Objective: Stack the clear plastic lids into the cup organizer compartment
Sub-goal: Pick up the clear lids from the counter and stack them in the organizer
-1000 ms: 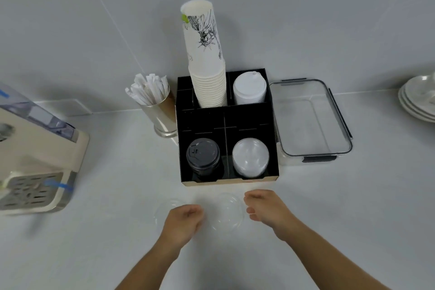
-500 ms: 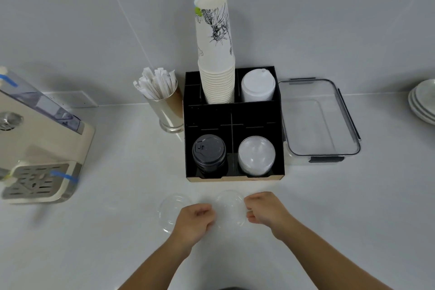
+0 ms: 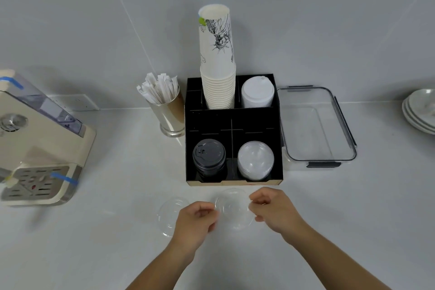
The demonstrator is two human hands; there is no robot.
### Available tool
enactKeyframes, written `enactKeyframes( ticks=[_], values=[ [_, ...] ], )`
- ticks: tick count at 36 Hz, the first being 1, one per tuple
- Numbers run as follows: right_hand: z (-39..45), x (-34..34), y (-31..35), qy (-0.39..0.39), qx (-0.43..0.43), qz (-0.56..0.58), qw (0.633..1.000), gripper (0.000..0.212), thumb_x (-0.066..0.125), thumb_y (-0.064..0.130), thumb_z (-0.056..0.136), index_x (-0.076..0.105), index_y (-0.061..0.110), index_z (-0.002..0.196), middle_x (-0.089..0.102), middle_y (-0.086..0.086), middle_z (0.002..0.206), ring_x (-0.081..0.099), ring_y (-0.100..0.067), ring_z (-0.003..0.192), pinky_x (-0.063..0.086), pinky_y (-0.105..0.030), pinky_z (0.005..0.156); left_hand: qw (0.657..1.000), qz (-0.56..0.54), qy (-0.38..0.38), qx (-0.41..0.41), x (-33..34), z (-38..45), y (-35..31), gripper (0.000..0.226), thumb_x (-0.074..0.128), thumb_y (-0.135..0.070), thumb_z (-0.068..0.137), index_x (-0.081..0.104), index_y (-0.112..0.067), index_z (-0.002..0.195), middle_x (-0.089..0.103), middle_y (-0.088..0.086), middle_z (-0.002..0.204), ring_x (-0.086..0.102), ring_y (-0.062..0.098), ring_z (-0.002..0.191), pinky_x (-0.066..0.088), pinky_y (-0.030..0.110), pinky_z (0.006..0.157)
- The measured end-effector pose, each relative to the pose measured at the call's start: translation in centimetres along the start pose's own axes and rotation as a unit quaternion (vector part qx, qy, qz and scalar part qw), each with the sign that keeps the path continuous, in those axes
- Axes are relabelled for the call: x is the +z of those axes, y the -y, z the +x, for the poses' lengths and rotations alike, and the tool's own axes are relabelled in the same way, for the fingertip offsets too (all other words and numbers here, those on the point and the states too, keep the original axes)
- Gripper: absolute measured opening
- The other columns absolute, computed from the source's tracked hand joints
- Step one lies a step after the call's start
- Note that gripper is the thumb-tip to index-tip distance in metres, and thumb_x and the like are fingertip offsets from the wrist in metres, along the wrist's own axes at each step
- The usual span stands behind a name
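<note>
A clear plastic lid (image 3: 233, 208) is pinched between both hands just in front of the black cup organizer (image 3: 256, 122). My left hand (image 3: 196, 221) grips its left edge and my right hand (image 3: 274, 209) grips its right edge. A second clear lid (image 3: 168, 215) lies flat on the counter to the left, partly behind my left hand. The organizer's front right compartment holds a stack of clear lids (image 3: 255, 160). Black lids (image 3: 209, 156) fill the front left compartment.
Paper cups (image 3: 217, 61) and white lids (image 3: 257, 93) stand in the organizer's back compartments. A clear container (image 3: 315, 125) sits right of it, a metal cup of wrapped sticks (image 3: 164, 103) left. A coffee machine (image 3: 35, 139) is far left, plates (image 3: 421, 110) far right.
Both hands closed in on the clear lid and took hold of its edges; it now sits slightly raised between them. The view shifted a little.
</note>
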State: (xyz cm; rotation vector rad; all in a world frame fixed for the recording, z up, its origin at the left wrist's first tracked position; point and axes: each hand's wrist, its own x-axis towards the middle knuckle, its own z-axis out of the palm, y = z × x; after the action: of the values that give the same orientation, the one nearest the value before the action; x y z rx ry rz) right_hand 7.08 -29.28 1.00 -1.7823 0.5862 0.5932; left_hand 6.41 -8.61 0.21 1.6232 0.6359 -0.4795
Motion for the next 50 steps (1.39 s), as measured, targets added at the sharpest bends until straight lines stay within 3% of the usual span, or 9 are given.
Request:
enactKeyframes(
  ticks=[4,13,18,21,32,36,40,46,50],
  values=[
    [-0.1,-1.1,0.5,-0.022,-0.032,0.016,0.999,0.011,0.075,0.010,0.079,0.071,0.018,0.085,0.072,-0.005,0.091,0.066,-0.015,0.066,0.045,-0.010,0.046,1.000,-0.017,0.010,0.005,0.4,-0.3,-0.7,0.009,0.074,0.000,0.081,0.073,-0.004,0.090,0.065,0.004,0.057,0.057,0.022,0.061,0.056,0.040,0.074],
    [0.8,-3.8,2.5,-0.067,-0.110,-0.066,0.989,0.016,0.074,0.009,0.081,0.067,0.024,0.080,0.071,-0.003,0.087,0.062,-0.015,0.072,0.058,-0.040,0.074,0.999,-0.038,0.032,0.023,3.2,0.1,-3.2,0.014,0.076,-0.005,0.080,0.071,-0.005,0.093,0.069,0.000,0.060,0.061,0.015,0.057,0.059,0.036,0.073],
    [2.0,-5.2,4.4,-0.094,-0.136,-0.089,0.982,0.018,0.073,0.012,0.082,0.066,0.029,0.081,0.070,0.002,0.087,0.064,-0.012,0.074,0.048,-0.019,0.059,0.997,-0.066,0.040,0.023,4.8,0.8,-4.7,0.009,0.075,-0.003,0.080,0.071,-0.008,0.088,0.068,-0.004,0.055,0.062,0.011,0.057,0.059,0.032,0.072],
    [2.7,-5.6,5.6,-0.101,-0.151,-0.114,0.977,0.017,0.071,0.011,0.083,0.066,0.027,0.083,0.069,0.004,0.086,0.064,-0.010,0.076,0.050,-0.018,0.057,0.995,-0.093,0.032,0.014,5.5,1.3,-5.4,0.009,0.075,-0.003,0.083,0.071,-0.006,0.090,0.068,-0.004,0.057,0.062,0.012,0.058,0.059,0.025,0.066],
    [5.2,-5.7,8.3,-0.117,-0.199,-0.294,0.927,0.027,0.057,0.007,0.088,0.069,0.014,0.111,0.068,-0.002,0.108,0.062,-0.021,0.097,0.052,-0.033,0.088,0.990,-0.140,0.002,-0.012,7.6,2.7,-6.7,0.014,0.076,-0.001,0.083,0.070,-0.005,0.096,0.071,0.009,0.071,0.065,0.019,0.065,0.062,0.026,0.063],
    [5.5,-5.5,8.5,-0.122,-0.211,-0.341,0.908,0.019,0.052,0.001,0.085,0.068,0.005,0.094,0.064,-0.011,0.093,0.060,-0.029,0.086,0.051,-0.038,0.072,0.990,-0.143,-0.003,-0.006,8.0,3.0,-7.1,0.017,0.076,0.000,0.082,0.068,-0.005,0.097,0.073,0.011,0.078,0.069,0.017,0.065,0.059,0.020,0.056],
    [5.8,-5.1,8.2,-0.131,-0.214,-0.370,0.894,0.009,0.051,0.004,0.085,0.056,0.005,0.078,0.053,-0.005,0.080,0.051,-0.025,0.072,0.033,-0.029,0.056,0.992,-0.129,-0.013,0.004,8.3,3.2,-7.4,0.018,0.076,0.000,0.081,0.069,-0.006,0.097,0.074,0.016,0.084,0.070,0.018,0.066,0.061,0.023,0.062],
    [6.3,-4.3,7.9,-0.136,-0.227,-0.379,0.887,0.028,0.056,0.017,0.090,0.066,0.006,0.113,0.060,-0.010,0.121,0.062,-0.028,0.098,0.042,-0.027,0.072,0.996,-0.075,-0.035,0.029,8.9,3.7,-7.4,0.017,0.076,-0.002,0.077,0.070,-0.015,0.086,0.073,0.010,0.072,0.068,0.017,0.061,0.065,0.035,0.071],
    [6.4,-4.3,7.5,-0.136,-0.228,-0.369,0.891,0.032,0.058,0.020,0.090,0.065,0.008,0.118,0.059,-0.009,0.125,0.063,-0.026,0.098,0.047,-0.027,0.076,0.997,-0.006,-0.042,0.060,9.2,4.2,-7.1,0.023,0.078,-0.009,0.077,0.067,-0.028,0.069,0.073,0.000,0.063,0.067,0.018,0.062,0.062,0.041,0.074]
  ],
)
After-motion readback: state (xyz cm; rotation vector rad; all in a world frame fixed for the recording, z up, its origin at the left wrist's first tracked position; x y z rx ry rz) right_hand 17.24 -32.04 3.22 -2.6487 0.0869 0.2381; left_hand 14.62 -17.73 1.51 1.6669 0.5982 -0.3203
